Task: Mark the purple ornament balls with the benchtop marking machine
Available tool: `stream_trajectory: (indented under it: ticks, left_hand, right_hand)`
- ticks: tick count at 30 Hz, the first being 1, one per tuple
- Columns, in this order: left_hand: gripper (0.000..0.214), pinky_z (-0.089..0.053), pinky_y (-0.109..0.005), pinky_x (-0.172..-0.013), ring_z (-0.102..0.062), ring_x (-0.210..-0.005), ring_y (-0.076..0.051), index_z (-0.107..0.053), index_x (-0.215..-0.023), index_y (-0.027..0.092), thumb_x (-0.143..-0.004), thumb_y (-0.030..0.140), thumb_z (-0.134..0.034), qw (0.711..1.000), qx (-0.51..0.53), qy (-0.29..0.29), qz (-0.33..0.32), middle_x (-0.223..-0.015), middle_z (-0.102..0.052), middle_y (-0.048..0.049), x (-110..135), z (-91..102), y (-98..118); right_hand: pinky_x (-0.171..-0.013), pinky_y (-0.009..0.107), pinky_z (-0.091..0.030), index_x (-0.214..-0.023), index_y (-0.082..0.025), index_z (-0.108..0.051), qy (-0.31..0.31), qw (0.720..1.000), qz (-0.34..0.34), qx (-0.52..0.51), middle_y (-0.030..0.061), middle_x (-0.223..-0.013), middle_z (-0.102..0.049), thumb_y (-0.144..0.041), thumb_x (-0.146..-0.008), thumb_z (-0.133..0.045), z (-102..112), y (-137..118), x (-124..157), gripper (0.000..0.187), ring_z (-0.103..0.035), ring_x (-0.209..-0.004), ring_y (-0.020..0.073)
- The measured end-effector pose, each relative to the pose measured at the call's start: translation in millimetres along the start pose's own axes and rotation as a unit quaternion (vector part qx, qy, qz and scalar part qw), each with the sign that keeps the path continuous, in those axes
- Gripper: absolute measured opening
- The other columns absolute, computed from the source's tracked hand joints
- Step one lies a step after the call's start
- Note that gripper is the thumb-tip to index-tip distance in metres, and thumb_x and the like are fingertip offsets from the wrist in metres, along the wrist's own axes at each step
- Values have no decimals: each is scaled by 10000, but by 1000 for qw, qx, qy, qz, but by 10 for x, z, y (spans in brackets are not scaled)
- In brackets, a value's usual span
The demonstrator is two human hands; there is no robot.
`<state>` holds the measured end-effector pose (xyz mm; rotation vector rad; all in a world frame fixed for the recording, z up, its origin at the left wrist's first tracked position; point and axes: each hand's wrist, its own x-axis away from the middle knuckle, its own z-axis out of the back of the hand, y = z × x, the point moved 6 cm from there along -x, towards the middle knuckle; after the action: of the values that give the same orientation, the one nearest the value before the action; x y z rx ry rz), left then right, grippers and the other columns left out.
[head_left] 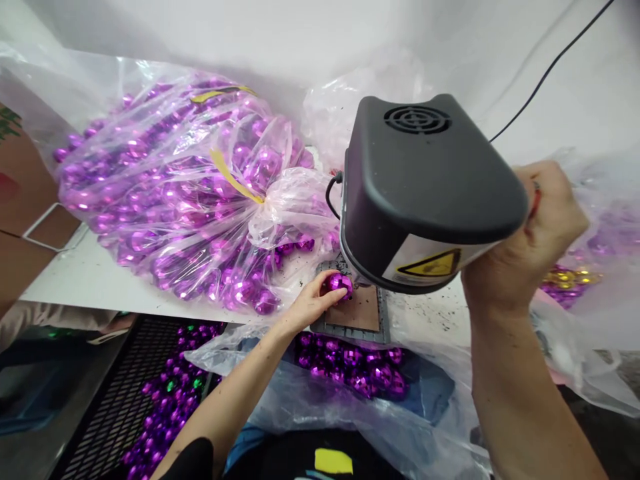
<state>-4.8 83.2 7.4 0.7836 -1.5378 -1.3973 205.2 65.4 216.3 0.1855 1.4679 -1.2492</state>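
Note:
My left hand (319, 299) pinches a shiny purple faceted ball (341, 287) between thumb and fingers. The ball is held over a brown pad on a grey base plate (383, 320), low in front of a black machine housing (430, 173). That housing has a round vent on top and a yellow warning triangle on its front. At the housing's right side, my right hand (545, 227) is closed, its fingers curled round a part mostly hidden by the hand and housing; a bit of red shows there. More purple balls (355, 360) lie in clear plastic over my lap.
A tied clear bag of purple balls (190, 200) fills the table's left side. Below it stands a black mesh crate (115, 380) with purple and a few green balls. Gold beads (570, 277) and another bag are at right. A black cable (550, 67) runs up the wall.

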Motion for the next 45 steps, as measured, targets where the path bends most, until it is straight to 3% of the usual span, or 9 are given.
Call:
stream_trajectory:
  ticks: [4, 8, 12, 15, 21, 26, 32, 39, 45]
  left_hand:
    - [445, -465, -402, -1012, -601, -1123, -261, -641, -1217, 200, -838, 425, -705, 995, -84, 10, -47, -1207, -671, -82, -6, -27, 60]
    - [432, -417, -415, -1079, -565, -1202, -268, -631, -1254, 210, -880, 426, -657, 989, -132, -13, -59, -1278, -646, -81, 28, -56, 114]
    - [468, -529, -317, -797, -645, -898, -201, -626, -1262, 200, -894, 488, -610, 994, -110, -28, 2, -1134, -671, -79, 28, -47, 57]
    - [541, -469, -239, -555, -591, -644, -126, -611, -1273, 185, -852, 524, -646, 998, -19, -26, 57, -985, -673, -66, 23, 14, -46]
    - [579, -441, -196, -532, -590, -648, -106, -586, -1293, 196, -844, 555, -652, 993, 92, -38, 56, -946, -658, -51, 68, 85, -99]
    - [498, -470, -222, -608, -596, -708, -132, -595, -1279, 218, -871, 499, -651, 1000, -13, -9, 6, -955, -676, -37, 89, 21, 0]
    - [364, -454, -410, -1032, -595, -1141, -248, -593, -1238, 208, -920, 383, -619, 976, -192, 31, -93, -1233, -639, -86, 90, -88, 115]
    - [368, -460, -447, -1039, -567, -1195, -276, -558, -1229, 214, -895, 337, -651, 918, -359, 56, -158, -1283, -571, -111, 134, -296, 178]
    - [374, -411, -475, -1050, -561, -1157, -286, -572, -1155, 195, -848, 369, -697, 922, -330, 88, -180, -1182, -625, -100, 77, -336, 57]
  right_hand:
    - [-594, 194, -273, -764, -111, -513, 0, 1000, -7, -7, -46, -610, -404, -568, -938, -414, 1, -10, -10, 498, -349, -608, 3]
    - [-584, 194, -259, -748, -117, -491, -1, 1000, -12, -7, -48, -600, -372, -610, -932, -390, -8, -19, -11, 536, -321, -597, 3]
    - [-595, 209, -247, -752, -124, -489, -5, 1000, -7, -1, -46, -606, -327, -607, -937, -374, -8, -31, -6, 529, -299, -600, 15]
    - [-607, 214, -235, -755, -122, -492, -6, 1000, -2, 10, -45, -611, -304, -598, -943, -364, -1, -43, -4, 528, -291, -610, 15]
    - [-618, 209, -234, -764, -113, -493, -1, 1000, -7, 13, -42, -613, -289, -621, -937, -352, -3, -42, -4, 555, -292, -627, 10]
    - [-608, 210, -240, -768, -125, -482, -3, 1000, -11, 2, -47, -602, -280, -617, -936, -361, -10, -39, 0, 533, -290, -617, 13]
    - [-607, 212, -251, -775, -130, -477, -7, 1000, -8, 4, -50, -593, -283, -626, -933, -355, -2, -41, -4, 535, -294, -608, 13]
    - [-601, 211, -244, -776, -133, -474, -9, 1000, -12, 8, -50, -599, -281, -611, -942, -348, -9, -37, 1, 522, -284, -601, 10]
    - [-602, 213, -241, -760, -127, -469, -3, 1000, -7, 7, -46, -601, -294, -619, -935, -359, 1, -50, 3, 534, -293, -611, 15]
